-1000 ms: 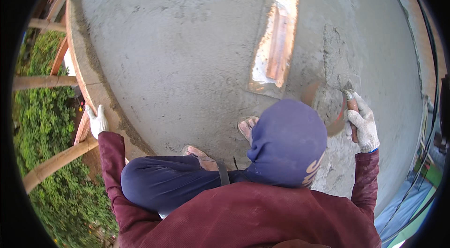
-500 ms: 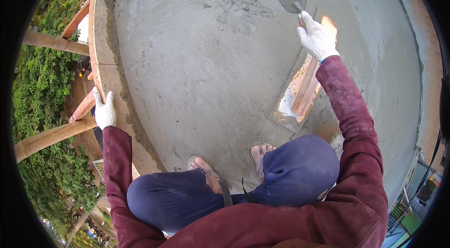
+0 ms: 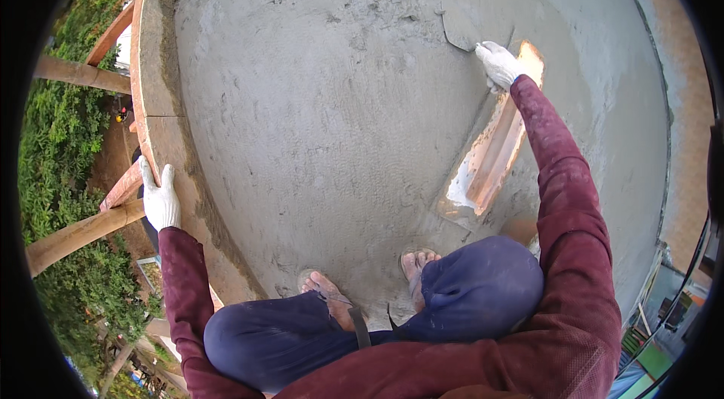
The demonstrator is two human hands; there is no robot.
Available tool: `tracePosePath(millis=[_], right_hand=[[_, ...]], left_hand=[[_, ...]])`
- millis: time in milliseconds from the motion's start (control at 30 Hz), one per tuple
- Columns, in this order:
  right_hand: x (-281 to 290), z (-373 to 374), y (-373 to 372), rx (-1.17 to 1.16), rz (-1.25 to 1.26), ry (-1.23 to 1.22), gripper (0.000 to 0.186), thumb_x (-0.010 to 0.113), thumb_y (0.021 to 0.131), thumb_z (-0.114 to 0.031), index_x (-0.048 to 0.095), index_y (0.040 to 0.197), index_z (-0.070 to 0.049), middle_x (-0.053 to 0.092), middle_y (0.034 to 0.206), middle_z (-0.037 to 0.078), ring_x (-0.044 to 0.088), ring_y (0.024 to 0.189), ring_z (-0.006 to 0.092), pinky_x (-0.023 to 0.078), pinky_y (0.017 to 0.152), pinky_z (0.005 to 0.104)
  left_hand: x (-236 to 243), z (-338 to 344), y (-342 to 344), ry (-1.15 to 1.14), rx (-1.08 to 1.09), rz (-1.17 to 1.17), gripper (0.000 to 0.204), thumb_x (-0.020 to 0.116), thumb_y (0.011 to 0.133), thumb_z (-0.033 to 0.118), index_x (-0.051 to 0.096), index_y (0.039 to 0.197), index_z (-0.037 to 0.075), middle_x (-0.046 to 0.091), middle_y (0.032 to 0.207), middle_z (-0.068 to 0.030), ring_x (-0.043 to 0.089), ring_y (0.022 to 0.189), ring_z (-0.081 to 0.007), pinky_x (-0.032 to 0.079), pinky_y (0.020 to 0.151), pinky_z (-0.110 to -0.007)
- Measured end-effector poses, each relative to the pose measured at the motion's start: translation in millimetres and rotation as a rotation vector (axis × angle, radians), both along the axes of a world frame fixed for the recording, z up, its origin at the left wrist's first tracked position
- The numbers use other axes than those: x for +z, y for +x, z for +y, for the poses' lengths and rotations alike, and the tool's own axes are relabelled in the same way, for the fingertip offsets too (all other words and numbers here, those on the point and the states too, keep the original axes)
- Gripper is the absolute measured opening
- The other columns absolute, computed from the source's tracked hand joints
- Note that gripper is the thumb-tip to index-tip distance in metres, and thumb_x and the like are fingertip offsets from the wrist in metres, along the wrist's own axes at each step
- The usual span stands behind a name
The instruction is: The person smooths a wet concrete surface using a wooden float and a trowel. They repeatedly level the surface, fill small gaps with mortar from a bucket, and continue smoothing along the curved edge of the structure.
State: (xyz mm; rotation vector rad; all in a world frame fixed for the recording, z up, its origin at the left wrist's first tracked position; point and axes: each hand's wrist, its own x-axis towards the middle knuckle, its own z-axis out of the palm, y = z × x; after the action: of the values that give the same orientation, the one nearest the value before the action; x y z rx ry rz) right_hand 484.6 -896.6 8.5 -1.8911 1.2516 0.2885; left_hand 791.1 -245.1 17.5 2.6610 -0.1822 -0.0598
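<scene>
My right hand (image 3: 499, 65), in a white knit glove, is closed round the handle of a trowel (image 3: 458, 33). The cement-coated blade is tilted and hard to tell from the grey behind it. Beneath that hand and wrist, a long wooden float (image 3: 494, 161) with a raised bar handle lies on the wet cement (image 3: 317, 127); the wrist hides part of it. My left hand (image 3: 160, 199), gloved too, rests on the outer edge of the concrete curb (image 3: 167, 144), where a wooden form board runs. Its fingers and thumb are spread, and it holds no tool.
My bare feet (image 3: 329, 290) stand on the cement between my bent knees. Beyond the left curb, timber poles (image 3: 83, 237) jut out over a drop with green trees (image 3: 64, 142) below. A joint line and a brown surface (image 3: 682, 67) border the slab at right.
The trowel blade has turned from flat-on view to a steep tilt and come lower, with my right hand slightly nearer. The whole view has shifted a little; my left hand still rests on the curb.
</scene>
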Motion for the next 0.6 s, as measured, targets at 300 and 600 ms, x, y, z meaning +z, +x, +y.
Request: tracePosePath(millis=[300, 600], right_hand=[[36, 140, 12, 0.3, 0.047, 0.169, 0.051, 0.045, 0.108, -0.04, 0.051, 0.145, -0.006, 0.068, 0.099, 0.016, 0.066, 0.069, 0.0248, 0.058, 0.065, 0.042], [155, 124, -151, 0.054, -0.121, -0.39, 0.054, 0.061, 0.103, -0.022, 0.052, 0.152, -0.003, 0.066, 0.14, 0.027, 0.064, 0.132, 0.0313, 0.047, 0.11, 0.0357]], left_hand=[[-4, 19, 11, 0.017, -0.016, -0.026, 0.077, 0.064, 0.104, 0.036, 0.03, 0.167, 0.009, 0.042, 0.168, -0.0121, 0.044, 0.151, -0.0266, 0.033, 0.121, -0.034], [-18, 30, 24, 0.064, -0.098, -0.011, 0.083, 0.063, 0.104, 0.044, 0.026, 0.167, 0.004, 0.034, 0.172, -0.0153, 0.036, 0.156, -0.0289, 0.027, 0.125, -0.033]])
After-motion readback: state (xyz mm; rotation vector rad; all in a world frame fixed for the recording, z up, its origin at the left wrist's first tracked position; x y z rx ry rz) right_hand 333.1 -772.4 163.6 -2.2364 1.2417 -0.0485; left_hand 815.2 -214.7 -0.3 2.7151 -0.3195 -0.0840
